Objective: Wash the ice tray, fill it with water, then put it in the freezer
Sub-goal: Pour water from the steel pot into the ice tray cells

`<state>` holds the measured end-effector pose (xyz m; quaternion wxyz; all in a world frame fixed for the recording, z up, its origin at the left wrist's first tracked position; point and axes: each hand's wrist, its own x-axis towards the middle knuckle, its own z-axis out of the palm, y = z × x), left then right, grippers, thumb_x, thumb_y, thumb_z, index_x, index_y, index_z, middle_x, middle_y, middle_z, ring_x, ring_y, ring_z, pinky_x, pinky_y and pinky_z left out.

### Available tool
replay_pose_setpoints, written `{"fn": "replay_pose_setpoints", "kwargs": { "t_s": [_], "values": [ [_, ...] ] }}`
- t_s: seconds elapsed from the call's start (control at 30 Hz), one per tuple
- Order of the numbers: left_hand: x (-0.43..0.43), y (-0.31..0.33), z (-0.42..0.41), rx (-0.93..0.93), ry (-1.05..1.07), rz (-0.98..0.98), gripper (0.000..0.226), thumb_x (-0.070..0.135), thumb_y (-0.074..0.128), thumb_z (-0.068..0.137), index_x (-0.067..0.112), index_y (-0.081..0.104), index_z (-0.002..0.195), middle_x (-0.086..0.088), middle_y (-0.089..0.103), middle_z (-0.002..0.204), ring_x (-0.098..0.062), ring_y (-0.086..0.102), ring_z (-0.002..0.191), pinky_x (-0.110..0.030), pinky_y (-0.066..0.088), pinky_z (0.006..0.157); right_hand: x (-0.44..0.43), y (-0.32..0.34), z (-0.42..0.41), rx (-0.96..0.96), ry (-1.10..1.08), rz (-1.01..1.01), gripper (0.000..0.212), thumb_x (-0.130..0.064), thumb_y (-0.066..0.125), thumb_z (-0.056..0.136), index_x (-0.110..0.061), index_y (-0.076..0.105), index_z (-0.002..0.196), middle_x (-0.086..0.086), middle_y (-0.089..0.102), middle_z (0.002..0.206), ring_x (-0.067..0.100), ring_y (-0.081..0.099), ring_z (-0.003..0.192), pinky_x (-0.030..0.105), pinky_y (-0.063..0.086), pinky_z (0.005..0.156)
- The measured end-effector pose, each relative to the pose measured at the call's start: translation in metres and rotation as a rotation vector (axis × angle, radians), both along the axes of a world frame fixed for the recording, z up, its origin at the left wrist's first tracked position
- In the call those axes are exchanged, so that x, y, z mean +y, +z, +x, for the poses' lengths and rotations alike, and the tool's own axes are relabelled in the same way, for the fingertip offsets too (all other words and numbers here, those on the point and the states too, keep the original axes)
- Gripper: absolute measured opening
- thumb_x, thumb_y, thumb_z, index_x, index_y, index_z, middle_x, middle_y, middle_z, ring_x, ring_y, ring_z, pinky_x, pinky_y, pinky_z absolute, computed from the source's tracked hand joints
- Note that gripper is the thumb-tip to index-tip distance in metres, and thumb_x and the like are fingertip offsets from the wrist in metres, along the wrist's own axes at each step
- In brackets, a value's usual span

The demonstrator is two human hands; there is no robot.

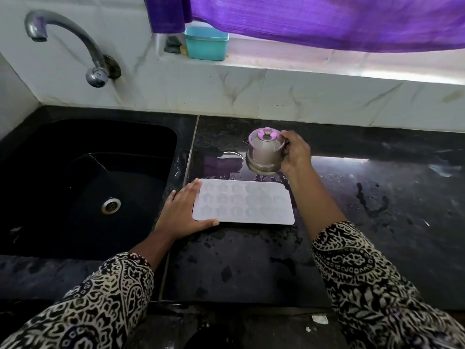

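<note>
A white ice tray (247, 206) with several shaped cells lies flat on the wet black counter (251, 260), just right of the sink. My left hand (183, 212) rests at the tray's left end, fingers straight along its edge and thumb lying under its near corner. Behind the tray stands a small lidded steel pot (265, 149). My right hand (295, 152) grips the pot at its right side, fingers curled round the handle.
A black sink (83, 152) with a steel drain (111, 205) fills the left. A curved tap (75, 44) juts from the marble wall above it. A teal plastic tub (206, 42) sits on the window ledge under a purple curtain (327, 18). Water drops spot the counter.
</note>
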<state>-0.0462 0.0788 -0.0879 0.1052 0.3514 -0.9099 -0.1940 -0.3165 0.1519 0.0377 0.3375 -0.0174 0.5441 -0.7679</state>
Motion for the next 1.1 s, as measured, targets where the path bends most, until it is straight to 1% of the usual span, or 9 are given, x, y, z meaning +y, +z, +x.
{"fn": "replay_pose_setpoints", "kwargs": {
  "t_s": [0.13,0.23,0.37,0.53,0.67,0.77,0.87,0.97,1.1],
  "values": [
    [0.000,0.001,0.001,0.008,-0.004,0.005,0.122,0.093,0.041,0.058,0.027,0.011,0.156,0.012,0.014,0.162,-0.006,0.015,0.147,-0.040,0.005,0.120,-0.035,-0.021,0.009,0.001,0.035,0.030,0.020,-0.002,0.062,0.081,-0.011,0.054,0.066,-0.002,0.052,0.049,0.009,0.048,0.041,0.015,0.040,0.042],
    [0.000,0.002,0.001,-0.003,-0.007,0.020,0.122,0.093,0.042,0.058,0.027,0.010,0.156,0.013,0.012,0.162,-0.005,0.014,0.148,-0.040,0.004,0.121,-0.056,-0.036,0.016,0.005,0.055,0.035,0.025,-0.003,0.063,0.081,-0.013,0.049,0.064,0.003,0.048,0.061,0.013,0.045,0.052,0.020,0.040,0.050],
    [0.000,0.003,0.001,-0.006,-0.006,0.031,0.123,0.092,0.043,0.057,0.026,0.010,0.156,0.014,0.010,0.162,-0.004,0.013,0.147,-0.041,0.004,0.121,-0.073,-0.054,0.024,-0.030,0.082,0.028,0.028,-0.003,0.065,0.080,-0.015,0.049,0.060,0.001,0.053,0.059,0.014,0.049,0.057,0.025,0.043,0.057],
    [-0.001,0.004,0.001,-0.010,-0.009,0.039,0.123,0.092,0.043,0.057,0.027,0.009,0.156,0.015,0.009,0.162,-0.002,0.011,0.147,-0.041,0.003,0.122,-0.081,-0.073,0.029,-0.029,0.066,-0.032,0.032,0.000,0.059,0.085,-0.014,0.047,0.059,-0.009,0.053,0.045,0.004,0.049,0.045,0.012,0.039,0.044],
    [-0.002,0.003,0.001,0.004,-0.010,0.045,0.122,0.092,0.046,0.058,0.029,0.010,0.155,0.016,0.010,0.162,-0.001,0.012,0.147,-0.042,0.004,0.122,-0.081,-0.078,0.030,0.010,0.064,-0.029,0.036,-0.005,0.058,0.089,-0.017,0.040,0.061,-0.010,0.050,0.048,0.001,0.046,0.044,0.012,0.038,0.045],
    [-0.003,0.002,0.001,0.005,-0.009,0.047,0.121,0.092,0.046,0.058,0.030,0.009,0.155,0.016,0.010,0.162,-0.001,0.012,0.147,-0.042,0.004,0.122,-0.077,-0.075,0.033,0.147,0.125,0.140,0.029,-0.019,0.057,0.093,-0.018,0.044,0.067,-0.004,0.052,0.065,0.006,0.047,0.062,0.020,0.040,0.058],
    [-0.002,0.003,0.001,0.019,-0.012,0.067,0.121,0.093,0.045,0.058,0.029,0.010,0.155,0.016,0.010,0.162,-0.001,0.013,0.147,-0.042,0.003,0.122,-0.066,-0.063,0.033,0.382,0.175,0.332,0.017,-0.032,0.055,0.094,-0.018,0.047,0.089,-0.004,0.052,0.083,0.007,0.048,0.074,0.020,0.039,0.061],
    [-0.002,0.008,0.002,0.080,0.016,0.173,0.118,0.089,0.046,0.062,0.026,0.014,0.156,0.012,0.014,0.162,-0.003,0.017,0.145,-0.040,0.003,0.122,-0.029,-0.052,0.024,0.640,0.192,0.442,0.017,-0.032,0.056,0.094,-0.017,0.049,0.098,-0.004,0.056,0.090,0.010,0.053,0.081,0.022,0.042,0.065],
    [-0.002,0.016,0.006,0.370,0.200,0.474,0.086,0.052,0.073,0.080,0.022,0.033,0.150,0.005,0.043,0.149,-0.008,0.039,0.135,-0.031,0.029,0.114,0.051,-0.060,0.010,0.829,0.216,0.675,0.008,-0.017,0.059,0.090,-0.010,0.054,0.088,0.003,0.057,0.083,0.019,0.053,0.079,0.028,0.036,0.067]
  ]
}}
